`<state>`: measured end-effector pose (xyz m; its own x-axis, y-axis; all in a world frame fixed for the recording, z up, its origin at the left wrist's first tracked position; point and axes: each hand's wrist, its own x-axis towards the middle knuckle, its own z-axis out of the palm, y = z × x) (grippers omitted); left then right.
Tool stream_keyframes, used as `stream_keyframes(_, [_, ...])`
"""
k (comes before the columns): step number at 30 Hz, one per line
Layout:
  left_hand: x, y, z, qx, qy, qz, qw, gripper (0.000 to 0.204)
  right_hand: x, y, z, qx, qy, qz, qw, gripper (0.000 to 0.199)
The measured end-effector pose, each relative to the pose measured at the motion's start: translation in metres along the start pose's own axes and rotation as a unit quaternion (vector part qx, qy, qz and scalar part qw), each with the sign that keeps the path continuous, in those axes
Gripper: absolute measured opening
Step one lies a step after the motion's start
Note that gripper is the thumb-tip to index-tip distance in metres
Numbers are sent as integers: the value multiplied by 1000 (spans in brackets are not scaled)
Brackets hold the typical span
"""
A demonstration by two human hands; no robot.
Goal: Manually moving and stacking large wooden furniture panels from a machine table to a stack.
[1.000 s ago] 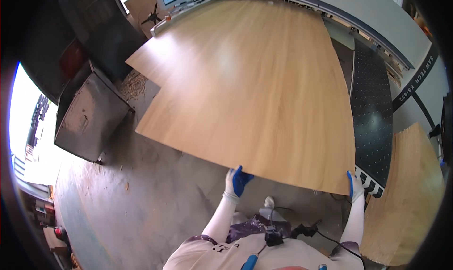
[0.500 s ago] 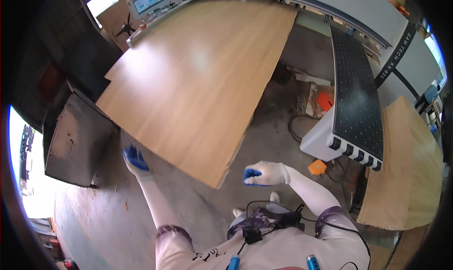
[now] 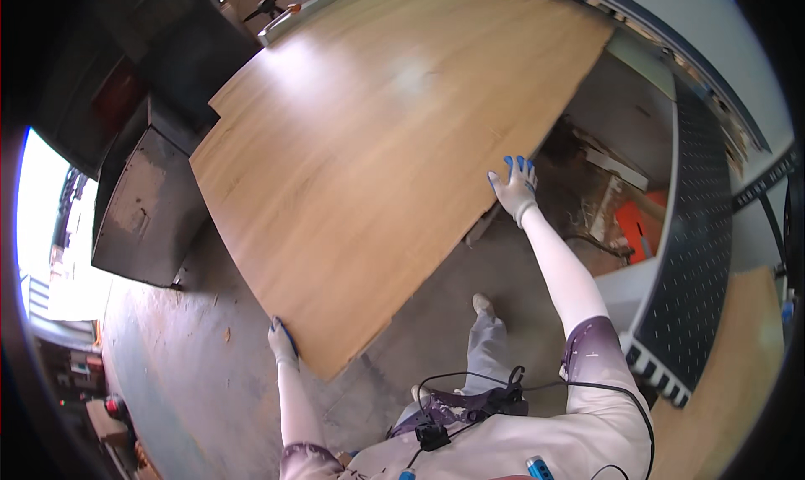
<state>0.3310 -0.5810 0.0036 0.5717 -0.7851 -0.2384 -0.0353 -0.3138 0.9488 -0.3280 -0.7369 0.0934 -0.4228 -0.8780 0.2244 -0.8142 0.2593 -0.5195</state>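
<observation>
A large wood-grain board (image 3: 377,170) spreads out in front of me, its near corner pointing toward my body. My left hand (image 3: 283,342), in a white glove with a blue palm, is closed at the near left edge of the board. Part of its fingers is hidden by that edge. Along the right edge, my right hand (image 3: 516,191) reaches forward in a matching glove. Its fingers are spread with blue tips, and the thumb is at the edge; whether it presses on the board I cannot tell.
On the right stands a black perforated machine table (image 3: 700,228). An orange object (image 3: 641,227) and scrap strips (image 3: 616,168) lie on the floor between it and the board. A dark metal cabinet (image 3: 147,207) stands to the left. Another wood sheet (image 3: 746,329) lies at far right.
My left hand has come to the board's near left edge. My right hand has reached forward to its right edge and its fingers have spread. My view has shifted, with my body nearer the right side.
</observation>
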Motion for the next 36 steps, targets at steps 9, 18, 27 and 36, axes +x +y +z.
stream_keyframes(9, [-41,11,16,99,116,-35,988,44,56,-7,46,94,10,-34,995,58])
stream_keyframes(18, [56,55,138,-52,72,-40,995,41,230,-18,103,97,-15,-49,994,61])
stream_keyframes(27, [191,119,261,-136,0,-3,991,55,409,-90,175,33,-34,91,995,60])
stream_keyframes(36, [261,163,302,-41,8,46,998,65,477,-119,223,13,9,69,998,63])
